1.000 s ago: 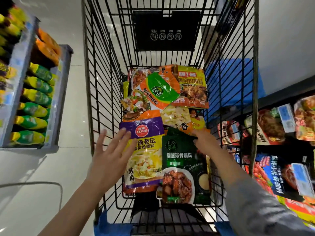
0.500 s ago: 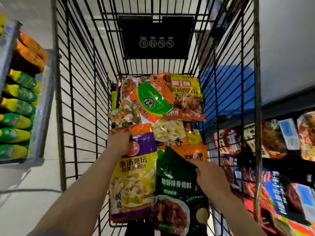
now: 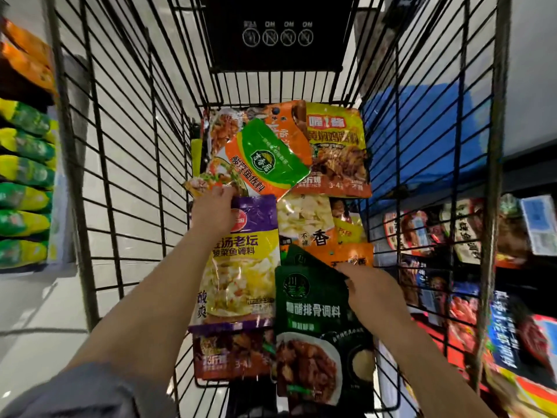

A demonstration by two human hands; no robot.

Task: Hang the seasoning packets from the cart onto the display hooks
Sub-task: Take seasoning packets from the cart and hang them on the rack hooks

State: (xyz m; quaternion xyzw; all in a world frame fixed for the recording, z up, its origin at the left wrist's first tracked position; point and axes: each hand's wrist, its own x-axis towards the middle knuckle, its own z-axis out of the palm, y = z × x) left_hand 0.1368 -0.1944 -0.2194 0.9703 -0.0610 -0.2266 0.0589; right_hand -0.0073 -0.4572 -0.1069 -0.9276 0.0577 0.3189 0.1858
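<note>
Down inside the wire cart [image 3: 126, 176], seasoning packets lie in a loose overlapping heap on the basket floor.

L hand [image 3: 215, 214] sits at the top edge of the purple-and-yellow packet [image 3: 241, 267], fingers curled over that edge w/ the packet gripped; thumb not visible.

R hand [image 3: 373, 292] is at the upper right corner of the dark green packet [image 3: 313, 321], fingers bent onto the corner in what looks like a pinch. Exact finger spread is hidden behind the hand, can't tell more.

Further back lie an orange-and-green packet [image 3: 268, 155] and a yellow-orange one [image 3: 334, 149], plus others underneath.

Handling, judged: flat foil/plastic pouches, light, floppy, glossy so prob slippery. Held by one corner they'll sag and swing. Best hold is the top seam, where a hang hole would be, though no hole is legible here. Squeezing the body risks creasing, not breakage.

Display rack [image 3: 470, 236] w/ hanging packets is off to the right, outside the cart. Bottles [image 3: 24, 170] line a shelf on the left.
</note>
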